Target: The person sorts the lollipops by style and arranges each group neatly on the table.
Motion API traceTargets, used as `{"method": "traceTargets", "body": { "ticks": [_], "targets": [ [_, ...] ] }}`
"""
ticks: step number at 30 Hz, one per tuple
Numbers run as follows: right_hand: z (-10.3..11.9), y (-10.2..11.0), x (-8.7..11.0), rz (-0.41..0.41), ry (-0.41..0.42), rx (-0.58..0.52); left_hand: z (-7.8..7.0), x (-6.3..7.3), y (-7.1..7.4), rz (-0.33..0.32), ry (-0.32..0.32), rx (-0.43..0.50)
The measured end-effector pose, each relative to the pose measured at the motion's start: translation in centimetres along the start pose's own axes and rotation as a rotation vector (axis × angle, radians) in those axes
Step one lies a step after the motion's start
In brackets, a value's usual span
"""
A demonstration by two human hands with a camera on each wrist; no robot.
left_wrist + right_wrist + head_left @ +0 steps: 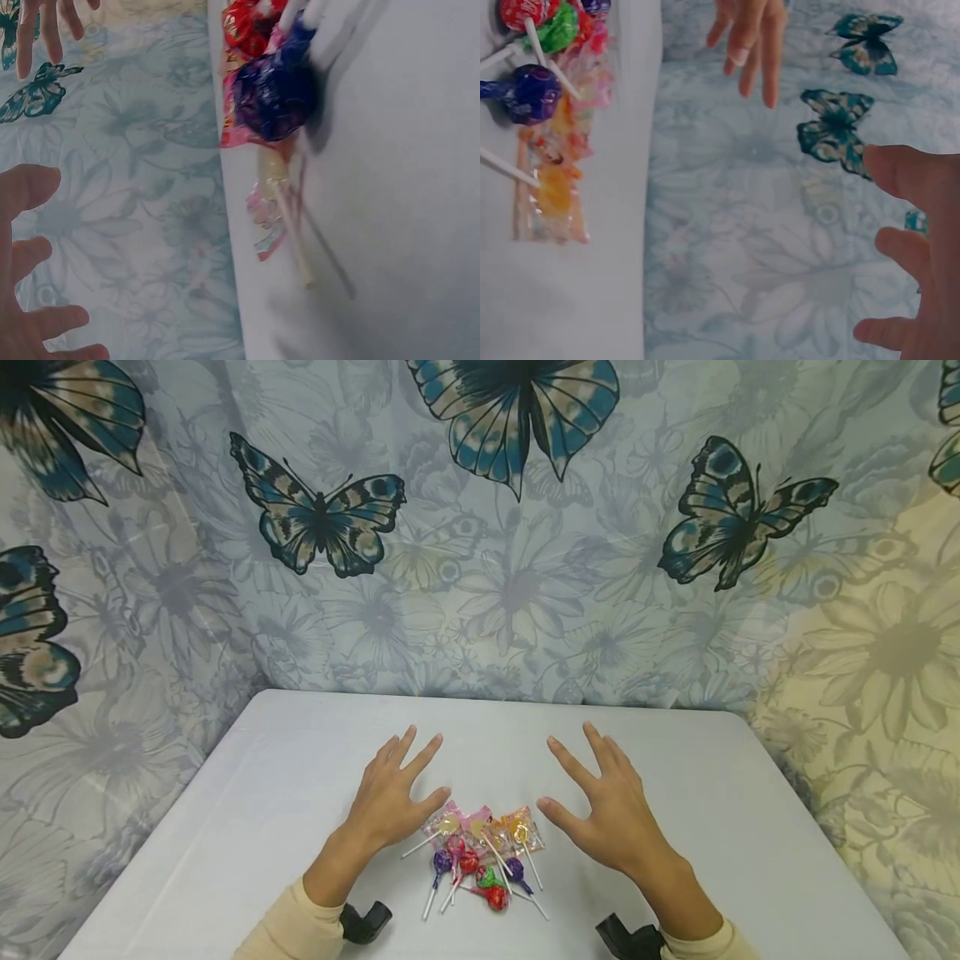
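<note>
A pile of wrapped lollipops [469, 862] lies on the white table between my two hands. Purple [274, 99], red [497, 897] and green [558, 28] round ones are at the near side. Flat ones in clear, pink and orange wrappers, such as the orange lollipop [554, 190], lie at the far side. My left hand [391, 797] hovers at the left of the pile with fingers spread, its thumb tip overlapping a wrapper in the head view. On the right, my right hand [617, 810] is raised with fingers apart, holding nothing. Neither hand grips a lollipop.
The white table [300, 752] runs back to a cloth backdrop [517, 610] printed with flowers and butterflies, which also rises on both sides. Black wrist straps [365, 923] stick out beside both sleeves.
</note>
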State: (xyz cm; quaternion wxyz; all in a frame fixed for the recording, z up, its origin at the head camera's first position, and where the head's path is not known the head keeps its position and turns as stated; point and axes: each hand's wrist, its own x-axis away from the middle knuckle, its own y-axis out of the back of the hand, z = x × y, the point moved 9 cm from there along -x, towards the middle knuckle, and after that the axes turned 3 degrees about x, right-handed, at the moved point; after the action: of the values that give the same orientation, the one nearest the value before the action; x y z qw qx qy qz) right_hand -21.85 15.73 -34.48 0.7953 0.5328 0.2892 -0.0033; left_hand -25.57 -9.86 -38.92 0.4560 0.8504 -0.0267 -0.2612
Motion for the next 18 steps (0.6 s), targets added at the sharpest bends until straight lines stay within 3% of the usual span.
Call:
{"method": "traceTargets", "body": {
  "ticks": [10,18],
  "targets": [
    [0.1,-2.6,1.0,0.031,0.028,-0.061,0.7,1.3,-2.9,0.061,-0.023,0.054],
    [0.2,-4.4,1.6,0.030,0.066,-0.090,1.0,1.8,-3.7,0.067,-0.040,0.097]
  ]
}}
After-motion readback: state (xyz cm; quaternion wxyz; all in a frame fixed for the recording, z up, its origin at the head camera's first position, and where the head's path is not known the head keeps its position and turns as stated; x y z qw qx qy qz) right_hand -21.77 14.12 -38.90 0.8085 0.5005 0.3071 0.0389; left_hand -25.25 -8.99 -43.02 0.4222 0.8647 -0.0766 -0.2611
